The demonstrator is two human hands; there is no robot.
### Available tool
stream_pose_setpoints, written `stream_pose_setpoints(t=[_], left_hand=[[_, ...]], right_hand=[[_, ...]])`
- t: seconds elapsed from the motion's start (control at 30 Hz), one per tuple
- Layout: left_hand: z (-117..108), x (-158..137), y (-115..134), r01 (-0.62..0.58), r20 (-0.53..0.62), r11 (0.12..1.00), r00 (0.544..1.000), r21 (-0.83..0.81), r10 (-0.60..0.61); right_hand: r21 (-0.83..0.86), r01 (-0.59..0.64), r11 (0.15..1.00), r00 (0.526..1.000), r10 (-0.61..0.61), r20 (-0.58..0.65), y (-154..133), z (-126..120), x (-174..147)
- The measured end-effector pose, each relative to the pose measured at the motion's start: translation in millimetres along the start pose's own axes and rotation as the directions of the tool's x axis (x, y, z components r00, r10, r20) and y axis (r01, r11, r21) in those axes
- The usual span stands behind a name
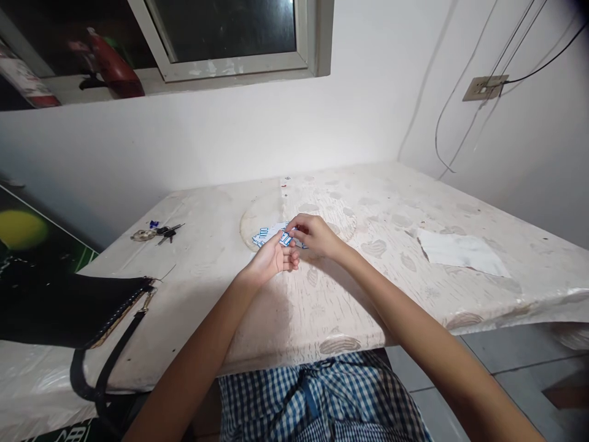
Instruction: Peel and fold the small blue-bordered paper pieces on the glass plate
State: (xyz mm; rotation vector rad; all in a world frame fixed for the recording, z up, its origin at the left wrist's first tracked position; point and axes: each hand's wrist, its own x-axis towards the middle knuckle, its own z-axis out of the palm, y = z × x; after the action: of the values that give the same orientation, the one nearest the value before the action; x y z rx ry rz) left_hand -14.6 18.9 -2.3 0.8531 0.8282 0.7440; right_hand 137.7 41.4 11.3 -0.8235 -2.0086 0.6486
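Near the middle of the table, a small white paper cutout with blue lettering [286,239] is between my two hands. My left hand [273,259] is turned palm inward with its fingers curled, and its thumb rests against the cutout's left edge. My right hand [317,236] pinches the cutout from the other side, fingertips bent down over it. Beyond and partly behind the hands lie more white paper pieces with blue outlined letters [264,234]. My fingers cover part of these pieces, so their full shapes are hidden.
The table [340,301] has a patterned plastic cover with a round mark. Keys [166,232] lie at the left, behind a black bag [69,310] with a strap. A white sheet [460,252] lies at the right. A wall with a window [230,64] stands behind.
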Motion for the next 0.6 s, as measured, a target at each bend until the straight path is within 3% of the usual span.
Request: stream_pose_setpoints(t=[0.43, 0.6], left_hand=[[7, 0, -2, -0.042, -0.045, 0.999, 0.998, 0.032, 0.043], [10, -2, -1, -0.069, -0.049, 0.997, 0.996, 0.032, 0.071]], right_hand=[[-0.073, 0.069, 0.995, 0.996, -0.073, -0.059, 2, 8, -3], [-0.041, -0.039, 0.998, 0.993, 0.034, -0.115, 5, 10, -3]])
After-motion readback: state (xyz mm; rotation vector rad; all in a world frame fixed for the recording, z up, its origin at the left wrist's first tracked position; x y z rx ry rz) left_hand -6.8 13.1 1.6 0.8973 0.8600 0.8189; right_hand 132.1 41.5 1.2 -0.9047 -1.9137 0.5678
